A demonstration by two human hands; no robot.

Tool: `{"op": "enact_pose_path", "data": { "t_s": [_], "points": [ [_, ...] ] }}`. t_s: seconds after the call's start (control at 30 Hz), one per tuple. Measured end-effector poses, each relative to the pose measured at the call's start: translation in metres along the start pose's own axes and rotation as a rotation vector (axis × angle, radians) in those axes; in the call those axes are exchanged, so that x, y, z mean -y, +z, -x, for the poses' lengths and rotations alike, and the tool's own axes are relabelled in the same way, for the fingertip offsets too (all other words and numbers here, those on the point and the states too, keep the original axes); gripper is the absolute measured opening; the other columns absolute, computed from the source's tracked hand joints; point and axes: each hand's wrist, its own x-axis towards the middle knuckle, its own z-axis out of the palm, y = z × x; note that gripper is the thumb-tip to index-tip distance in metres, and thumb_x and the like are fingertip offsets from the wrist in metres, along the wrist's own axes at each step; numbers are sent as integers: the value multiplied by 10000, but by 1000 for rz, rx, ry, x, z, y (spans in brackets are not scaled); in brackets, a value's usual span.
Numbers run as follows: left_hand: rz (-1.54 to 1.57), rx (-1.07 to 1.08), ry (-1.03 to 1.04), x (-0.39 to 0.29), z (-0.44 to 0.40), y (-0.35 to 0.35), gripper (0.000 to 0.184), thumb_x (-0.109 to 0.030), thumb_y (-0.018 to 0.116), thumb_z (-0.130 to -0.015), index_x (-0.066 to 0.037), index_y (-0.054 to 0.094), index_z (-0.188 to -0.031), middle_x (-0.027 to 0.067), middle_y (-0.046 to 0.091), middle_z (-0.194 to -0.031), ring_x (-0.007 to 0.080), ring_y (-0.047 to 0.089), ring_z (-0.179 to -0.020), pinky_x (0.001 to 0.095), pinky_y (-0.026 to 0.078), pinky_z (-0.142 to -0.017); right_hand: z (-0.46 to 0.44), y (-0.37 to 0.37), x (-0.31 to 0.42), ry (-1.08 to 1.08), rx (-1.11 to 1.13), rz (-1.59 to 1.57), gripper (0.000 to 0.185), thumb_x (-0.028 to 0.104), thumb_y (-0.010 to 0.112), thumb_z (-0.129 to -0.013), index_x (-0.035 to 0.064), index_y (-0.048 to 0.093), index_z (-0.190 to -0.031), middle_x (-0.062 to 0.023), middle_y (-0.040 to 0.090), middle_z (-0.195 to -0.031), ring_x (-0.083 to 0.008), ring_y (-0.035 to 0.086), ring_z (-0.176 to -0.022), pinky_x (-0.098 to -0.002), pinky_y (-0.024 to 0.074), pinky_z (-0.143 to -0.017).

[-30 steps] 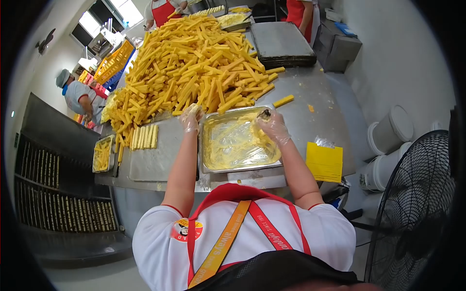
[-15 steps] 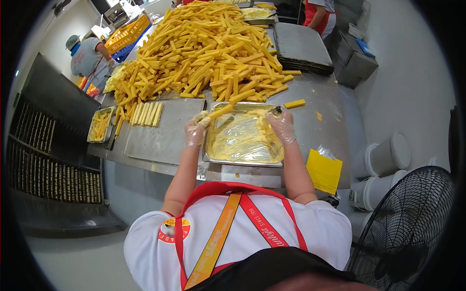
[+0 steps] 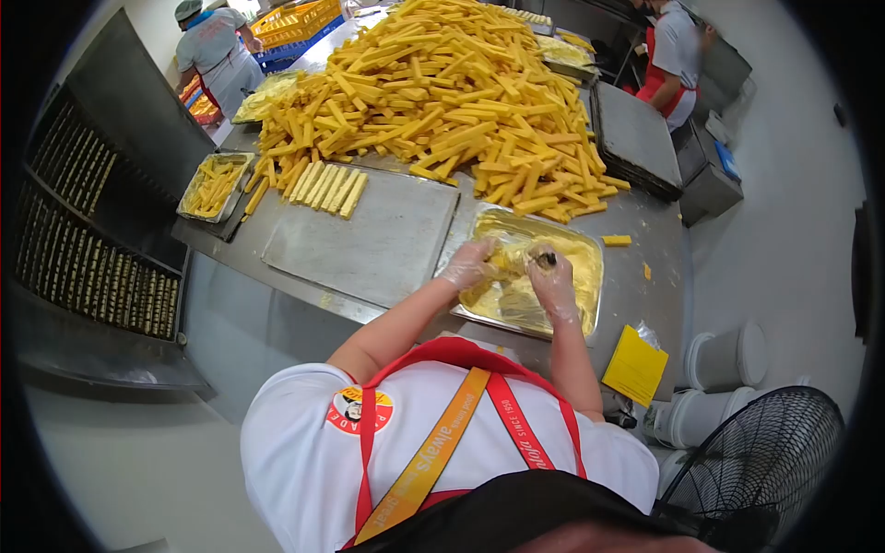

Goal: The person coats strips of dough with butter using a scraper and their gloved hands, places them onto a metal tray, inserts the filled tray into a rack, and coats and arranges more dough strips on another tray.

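Over a metal tray (image 3: 600,293) smeared with pale yellow cream, both my gloved hands are close together. My left hand (image 3: 468,264) is closed on a yellow cake-like stick (image 3: 499,261), partly coated in cream. My right hand (image 3: 555,284) wraps round a black-handled tool (image 3: 547,260); its working end is hidden by the hand and cream. To the left lies a flat baking sheet (image 3: 369,241) bearing a short row of cream-coated sticks (image 3: 327,189). A large heap of plain yellow sticks (image 3: 442,111) rises just beyond the trays.
A small tray of yellow pieces (image 3: 215,186) stands at the table's left edge. Stacked dark baking sheets (image 3: 636,138) lie at the back right. A loose stick (image 3: 617,241) and yellow paper (image 3: 636,365) are on the right. A black fan (image 3: 761,461) stands nearby. Two co-workers stand beyond.
My hands have come together over the cream tray; the yellow stick has moved from the tray's far left edge to its middle. The camera view has shifted left.
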Motion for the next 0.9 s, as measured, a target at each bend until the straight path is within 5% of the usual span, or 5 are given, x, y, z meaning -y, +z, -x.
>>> {"op": "enact_pose_path", "data": {
  "t_s": [0.17, 0.4, 0.63, 0.8, 0.9],
  "points": [
    [65, -21, 161, 34, -2, 3, 463, -293, 733, -728, -52, 536, -1071, 198, 628, -909, 416, 589, -868, 440, 473, -728, 0, 11, 27, 390, -147, -748, 193, 33, 663, -762, -7, 628, -948, -66, 642, -855, -163, 629, -758, -297, 547, -664],
    [34, 144, 112, 37, -3, -10, 375, -211, 664, -743, -45, 524, -1049, 221, 610, -966, 411, 581, -923, 444, 464, -777, 2, 7, -14, 517, -420, -410, 218, 33, 650, -788, -36, 597, -987, -115, 632, -929, -183, 636, -770, -313, 568, -643],
    [6, 23, 130, 49, -7, 1, 461, -183, 683, -696, -28, 459, -1067, 229, 608, -882, 421, 594, -858, 458, 484, -733, 10, 21, 20, 332, -253, -663, 204, 45, 653, -807, -21, 579, -986, -81, 616, -879, -182, 624, -723, -329, 578, -636],
    [129, 17, -101, 13, -1, -24, 403, -207, 685, -695, -31, 501, -1008, 230, 611, -912, 426, 588, -891, 458, 479, -759, 4, 10, -15, 374, -398, -433, 256, 57, 648, -809, -12, 569, -1042, -96, 622, -939, -189, 627, -746, -312, 576, -618],
    [98, -3, -140, 26, -4, -7, 415, -235, 700, -690, -38, 520, -1007, 225, 616, -944, 420, 591, -910, 445, 482, -777, 10, 19, -11, 253, -318, 175, 261, 47, 646, -808, -15, 569, -1050, -94, 620, -951, -189, 623, -752, -327, 579, -646]
  ]
}}
